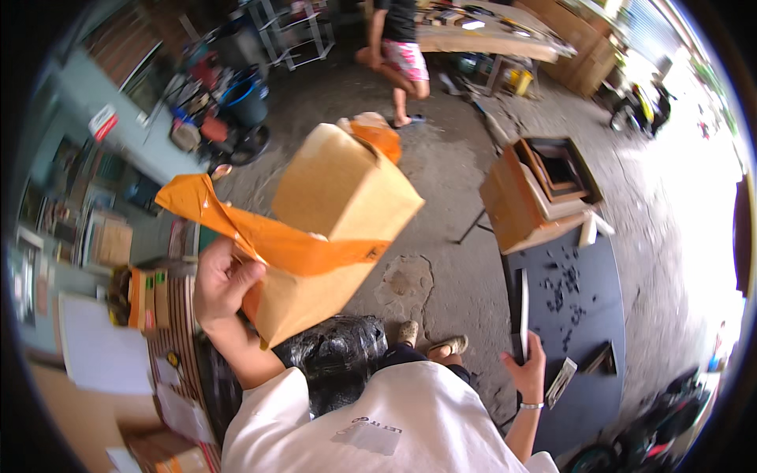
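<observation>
My left hand (pixel 227 285) is closed on a brown cardboard box (pixel 347 189), raised in the air and tilted. Orange tape (pixel 292 248) runs across the box, and a loose end sticks out past my fingers to the left. My right hand (pixel 527 369) is low at the left edge of a dark table (pixel 591 315). It is closed around the dark end of a long, narrow, pale flat piece (pixel 524 303) that points away from me; its exact kind I cannot make out. A flat metal-looking piece (pixel 561 381) lies just right of that hand.
Small black pieces (pixel 561 288) lie scattered on the dark table. An open box with frames (pixel 544 189) stands at its far end. A black-wrapped bundle (pixel 331 355) is beside my legs. Farther off, a person (pixel 398 59) stands before a wooden workbench (pixel 481 39); a motorbike (pixel 643 106) is at right.
</observation>
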Demonstrator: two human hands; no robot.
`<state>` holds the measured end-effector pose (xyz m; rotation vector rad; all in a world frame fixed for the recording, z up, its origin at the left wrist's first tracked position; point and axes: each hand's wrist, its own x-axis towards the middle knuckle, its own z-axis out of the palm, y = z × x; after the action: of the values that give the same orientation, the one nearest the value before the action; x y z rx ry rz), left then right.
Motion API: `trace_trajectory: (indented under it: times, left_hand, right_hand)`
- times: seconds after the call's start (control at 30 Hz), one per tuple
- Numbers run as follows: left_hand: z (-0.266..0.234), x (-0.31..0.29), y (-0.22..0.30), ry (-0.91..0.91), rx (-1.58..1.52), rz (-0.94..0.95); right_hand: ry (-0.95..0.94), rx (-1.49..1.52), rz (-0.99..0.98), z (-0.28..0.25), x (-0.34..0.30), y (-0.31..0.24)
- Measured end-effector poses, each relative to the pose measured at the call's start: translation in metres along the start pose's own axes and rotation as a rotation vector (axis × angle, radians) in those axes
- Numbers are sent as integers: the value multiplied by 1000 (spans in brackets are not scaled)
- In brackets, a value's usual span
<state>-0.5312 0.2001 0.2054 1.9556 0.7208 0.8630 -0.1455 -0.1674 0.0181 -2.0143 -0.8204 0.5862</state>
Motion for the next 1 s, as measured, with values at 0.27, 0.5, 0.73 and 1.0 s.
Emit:
trace_trajectory:
  times: [0.27,0.5,0.73,1.0]
  left_hand:
    - [161,51,-35,-56,-581,299]
    - [434,71,144,-740,-586,315]
    - [718,-96,262,-941,-338,1103]
    - [869,-294,105,-1169,29,1562]
  right_hand:
    - [1157,-168,123,-142,-107,52]
    - [1848,-24,125,-207,-262,138]
    - [2054,-195,293,-232,-379,209]
    - [2093,-486,710,-244,-442,226]
